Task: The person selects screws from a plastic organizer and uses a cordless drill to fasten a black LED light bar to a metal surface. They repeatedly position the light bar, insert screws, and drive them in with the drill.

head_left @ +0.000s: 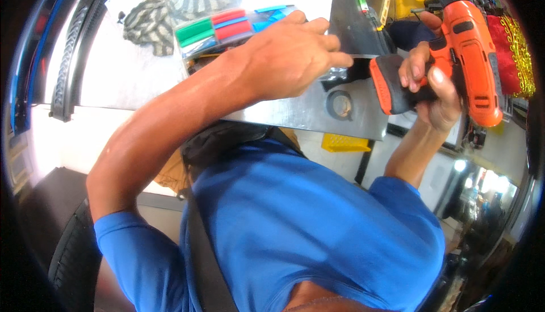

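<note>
Two hands busy: right hand (434, 88) clamped the orange drill (468, 51), right of frame; left hand (292, 57) fingers together, flat over the desk (295, 113). Steadying first seemed wise.

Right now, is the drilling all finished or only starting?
Looks like setting up. The right hand already grips the orange drill. The left hand reaches across the metal worktop, beside the box of coloured pieces. No drilled hole shows; that seems left.

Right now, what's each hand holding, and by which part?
The right hand holds the orange cordless drill by its black handle. The left hand holds nothing visible; it reaches over the metal tabletop toward the drill's base.
</note>
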Motion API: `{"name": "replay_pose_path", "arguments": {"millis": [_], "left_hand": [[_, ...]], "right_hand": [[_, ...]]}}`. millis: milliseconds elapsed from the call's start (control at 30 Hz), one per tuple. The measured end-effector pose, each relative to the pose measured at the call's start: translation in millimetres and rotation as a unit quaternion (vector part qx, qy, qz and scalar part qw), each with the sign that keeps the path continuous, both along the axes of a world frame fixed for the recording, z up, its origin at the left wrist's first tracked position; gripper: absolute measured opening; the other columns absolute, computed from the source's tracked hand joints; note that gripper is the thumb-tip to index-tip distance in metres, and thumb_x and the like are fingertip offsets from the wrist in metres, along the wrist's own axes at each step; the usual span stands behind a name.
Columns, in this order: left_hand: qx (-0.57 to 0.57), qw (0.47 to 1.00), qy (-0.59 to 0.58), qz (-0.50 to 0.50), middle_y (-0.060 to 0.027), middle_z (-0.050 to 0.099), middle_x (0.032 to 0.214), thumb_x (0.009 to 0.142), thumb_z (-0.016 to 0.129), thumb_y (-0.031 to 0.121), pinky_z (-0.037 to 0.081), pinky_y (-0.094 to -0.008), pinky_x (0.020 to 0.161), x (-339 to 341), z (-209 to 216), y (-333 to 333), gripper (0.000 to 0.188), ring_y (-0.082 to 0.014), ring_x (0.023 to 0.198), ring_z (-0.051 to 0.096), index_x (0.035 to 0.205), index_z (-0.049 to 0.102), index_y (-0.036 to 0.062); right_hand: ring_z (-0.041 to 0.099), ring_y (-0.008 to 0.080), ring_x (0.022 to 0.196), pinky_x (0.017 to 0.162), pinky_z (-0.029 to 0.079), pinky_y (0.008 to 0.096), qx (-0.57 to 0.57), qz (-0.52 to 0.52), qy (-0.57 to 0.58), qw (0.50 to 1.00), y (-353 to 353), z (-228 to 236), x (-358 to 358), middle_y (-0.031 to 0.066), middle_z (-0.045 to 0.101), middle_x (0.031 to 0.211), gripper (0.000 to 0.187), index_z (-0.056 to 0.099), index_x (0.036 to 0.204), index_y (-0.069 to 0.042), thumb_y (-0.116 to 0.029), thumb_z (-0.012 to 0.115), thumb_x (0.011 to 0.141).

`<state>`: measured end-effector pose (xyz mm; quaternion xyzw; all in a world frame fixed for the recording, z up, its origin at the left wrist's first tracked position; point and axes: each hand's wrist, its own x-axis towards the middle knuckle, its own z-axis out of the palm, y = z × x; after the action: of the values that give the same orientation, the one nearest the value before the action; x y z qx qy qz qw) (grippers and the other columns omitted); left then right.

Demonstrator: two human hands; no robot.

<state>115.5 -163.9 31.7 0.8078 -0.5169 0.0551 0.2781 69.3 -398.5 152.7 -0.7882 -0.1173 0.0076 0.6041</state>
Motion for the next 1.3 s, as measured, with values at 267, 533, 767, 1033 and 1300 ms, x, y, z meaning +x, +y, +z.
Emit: {"name": "replay_pose_path", "arguments": {"millis": [267,533,767,1033,1300], "left_hand": [[-0.090,0.988,0.125,-0.028,-0.0081,0.070,0.100,0.087,0.068,0.001,0.052,-0.0415,0.091,19,-6,-3,0.045,-0.0251,0.098,0.064,0.131,0.068,0.0098],[-0.173,0.962,0.210,0.008,-0.0075,0.061,0.095,0.083,0.062,-0.014,0.055,-0.0340,0.080,6,20,66,0.044,-0.0205,0.086,0.063,0.121,0.073,0.0061],[-0.083,0.994,0.024,0.070,-0.0102,0.062,0.104,0.078,0.067,-0.010,0.056,-0.0396,0.084,-19,9,96,0.035,-0.0251,0.099,0.063,0.108,0.077,0.0059],[-0.055,0.997,0.039,0.045,-0.0102,0.063,0.105,0.086,0.079,0.014,0.054,-0.0470,0.097,-10,5,96,0.018,-0.0313,0.109,0.061,0.099,0.074,0.0038],[-0.070,0.993,0.082,0.044,-0.0106,0.061,0.107,0.076,0.076,0.002,0.048,-0.0451,0.101,-10,7,74,0.019,-0.0284,0.108,0.061,0.095,0.071,0.0047]], "right_hand": [[0.053,0.0118,0.056,0.057,0.051,0.0293,0.006,-0.017,0.011,1.000,-7,-2,3,0.0055,0.055,0.072,0.082,0.038,0.145,0.014,-0.025,0.072,0.082],[0.056,0.0116,0.056,0.057,0.053,0.0295,0.027,0.028,-0.006,0.999,-15,-5,8,0.0095,0.062,0.075,0.078,0.042,0.141,0.017,-0.021,0.072,0.080],[0.055,0.0118,0.055,0.056,0.052,0.0292,0.002,0.006,-0.003,1.000,-5,-4,9,0.0095,0.062,0.074,0.080,0.042,0.142,0.017,-0.022,0.073,0.079],[0.053,0.0120,0.056,0.056,0.048,0.0294,-0.072,-0.030,0.013,0.997,13,-1,12,0.0060,0.055,0.070,0.082,0.041,0.143,0.014,-0.027,0.074,0.080],[0.053,0.0119,0.061,0.062,0.046,0.0266,-0.174,-0.020,-0.022,0.984,9,-21,32,0.0058,0.061,0.075,0.064,0.051,0.139,0.008,-0.008,0.076,0.082]]}}
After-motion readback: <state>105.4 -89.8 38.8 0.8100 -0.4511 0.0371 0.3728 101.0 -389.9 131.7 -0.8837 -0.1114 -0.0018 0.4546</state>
